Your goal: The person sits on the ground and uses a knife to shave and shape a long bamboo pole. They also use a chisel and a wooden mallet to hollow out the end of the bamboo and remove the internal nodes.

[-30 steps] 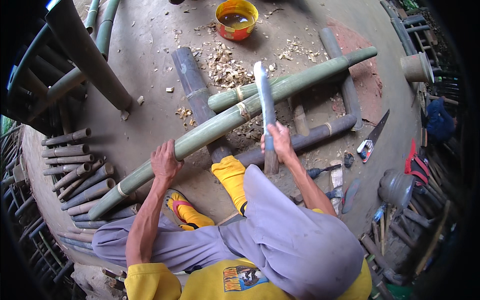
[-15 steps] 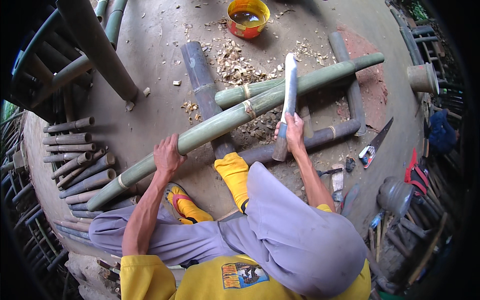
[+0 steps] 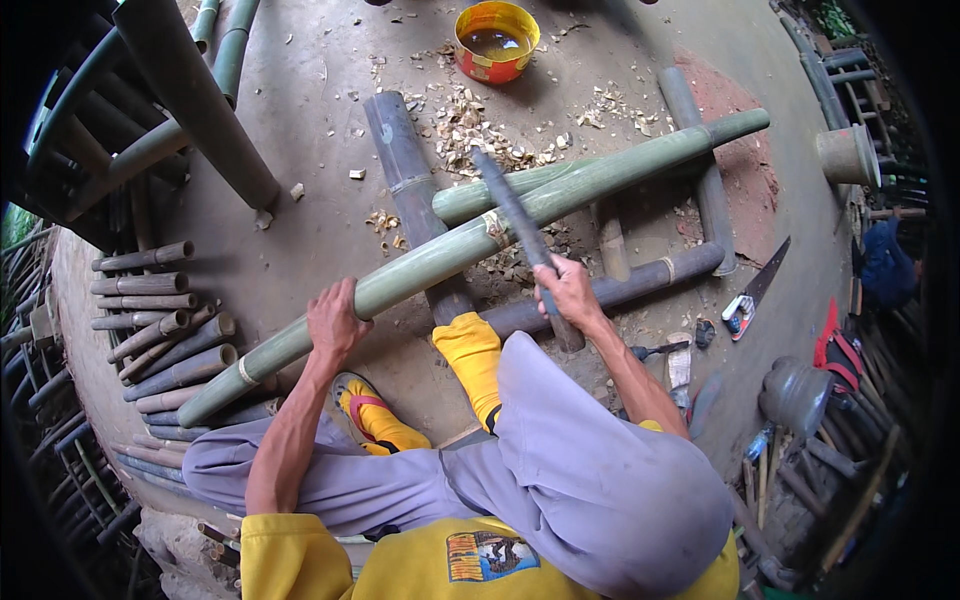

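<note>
A long green bamboo pole (image 3: pixel 425 263) slants from the lower left up to the right, propped on a frame of darker bamboo. My left hand (image 3: pixel 337 320) is closed over its lower part. In my right hand (image 3: pixel 568 293) is the handle of a machete (image 3: pixel 512 207), its dark blade tilted up and left across the pole just beside a node. From this angle I cannot tell whether the blade touches the pole. A second green bamboo piece (image 3: pixel 458 203) lies behind the long one. My foot in a yellow sock (image 3: pixel 468 350) rests at the dark bamboo's near end.
Pale wood chips (image 3: pixel 480 130) litter the floor beyond the pole, near a red and yellow tin (image 3: pixel 496 42) holding liquid. Cut bamboo lengths (image 3: pixel 180 370) lie in a row at left. A handsaw (image 3: pixel 755 290) and a large plastic bottle (image 3: pixel 797 392) are at right.
The machete has swung from upright to leaning left, with its edge turned toward the pole's node. My right hand has dropped slightly and moved a little left; my left hand keeps its hold.
</note>
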{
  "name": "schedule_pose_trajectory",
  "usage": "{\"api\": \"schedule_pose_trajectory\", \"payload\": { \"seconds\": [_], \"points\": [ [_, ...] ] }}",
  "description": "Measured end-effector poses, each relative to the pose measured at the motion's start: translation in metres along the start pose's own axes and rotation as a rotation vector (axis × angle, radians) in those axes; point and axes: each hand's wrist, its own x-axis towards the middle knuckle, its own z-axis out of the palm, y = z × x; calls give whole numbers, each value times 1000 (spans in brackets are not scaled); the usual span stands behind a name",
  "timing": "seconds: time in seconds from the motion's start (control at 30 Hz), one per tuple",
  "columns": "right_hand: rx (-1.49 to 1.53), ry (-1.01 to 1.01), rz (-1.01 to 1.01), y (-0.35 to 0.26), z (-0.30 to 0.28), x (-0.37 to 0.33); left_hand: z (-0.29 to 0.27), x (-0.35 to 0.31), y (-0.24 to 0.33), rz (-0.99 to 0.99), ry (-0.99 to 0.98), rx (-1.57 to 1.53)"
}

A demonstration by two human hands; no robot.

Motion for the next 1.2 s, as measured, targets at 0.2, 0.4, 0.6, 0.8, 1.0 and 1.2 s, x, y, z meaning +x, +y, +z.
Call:
{"api": "schedule_pose_trajectory", "payload": {
  "seconds": [0.2, 0.4, 0.6, 0.8, 1.0, 1.2],
  "points": [
    [492, 276, 20, 5, -14, -1, -1, 2, -1, 29, 18, -11],
    [484, 457, -115, 2, -113, -25, -1, 9, 0, -8, -24, -18],
    [519, 330, -89, -14, -119, -6, -4, 2, 3, -24, -37, -57],
    [349, 6, 70, 4, -47, 1, -12, 5, 7, -24, -55, -75],
    [206, -142, 100, 4, 13, 1, -6, 3, 2, -4, -24, -62],
    [522, 235, 13, 1, 11, 12, -5, 5, 1, 4, -17, -49]
  ]
}}
